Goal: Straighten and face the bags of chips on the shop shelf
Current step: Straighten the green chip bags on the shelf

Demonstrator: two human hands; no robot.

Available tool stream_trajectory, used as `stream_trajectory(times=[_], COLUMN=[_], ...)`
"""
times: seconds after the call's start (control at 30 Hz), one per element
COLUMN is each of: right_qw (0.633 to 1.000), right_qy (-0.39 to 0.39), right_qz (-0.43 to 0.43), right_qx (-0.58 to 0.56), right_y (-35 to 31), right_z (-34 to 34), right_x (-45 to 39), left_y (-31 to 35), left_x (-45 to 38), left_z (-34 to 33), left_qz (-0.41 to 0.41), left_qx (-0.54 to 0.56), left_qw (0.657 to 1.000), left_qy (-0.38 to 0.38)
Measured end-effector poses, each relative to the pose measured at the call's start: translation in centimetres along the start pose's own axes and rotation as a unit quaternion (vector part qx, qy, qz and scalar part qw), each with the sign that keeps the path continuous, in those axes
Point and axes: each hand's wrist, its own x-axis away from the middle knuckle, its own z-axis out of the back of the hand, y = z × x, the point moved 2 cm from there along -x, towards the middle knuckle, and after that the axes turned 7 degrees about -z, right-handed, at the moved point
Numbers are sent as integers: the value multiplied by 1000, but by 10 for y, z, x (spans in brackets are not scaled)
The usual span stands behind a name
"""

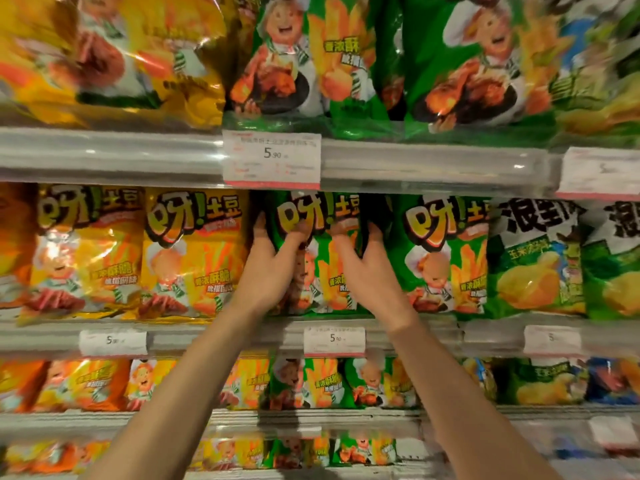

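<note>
Glossy, puffy green bag [313,237] stands upright on the shelf [207,336]; left hand [273,251] and right hand [363,261] pinch its crinkled edges.

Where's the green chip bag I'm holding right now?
Head view, centre: the green bag sits on the middle shelf, held by left hand and right hand, between a yellow bag and another green one.
</note>
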Motion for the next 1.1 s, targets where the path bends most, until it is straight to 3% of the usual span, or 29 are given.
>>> stream_trajectory(times=[0.2,0.47,0.6,0.73,0.83,1.03,1.1], right_qw=[999,1000,999,995,977,945,961], right_qy=[-39,-5,19,46,41,37,19], right_qz=[-23,-18,-13,82,162,231,194], right_qx=[-17,-24,25,44,130,227,197], right_y=[-1,0,-1,4,1,5,3], right_z=[-4,8,4,7,5,-1,-1], right_x=[-5,5,3,6,8,-1,-3], left_y=[-16,-18,-20,-19,-24,-24,-23], left_x=[-18,-14,-16,-13,-18,-21,-24], left_z=[-8,-24,-21,-10,-12,-17,-17], left_qz=[12,-1,-11,-74,-127,-143,-130], left_qx=[46,92,45,-67,-97,-97,-90], left_qw=[999,995,998,994,987,985,987], left_qy=[-8,32,35,40,7,14,3])
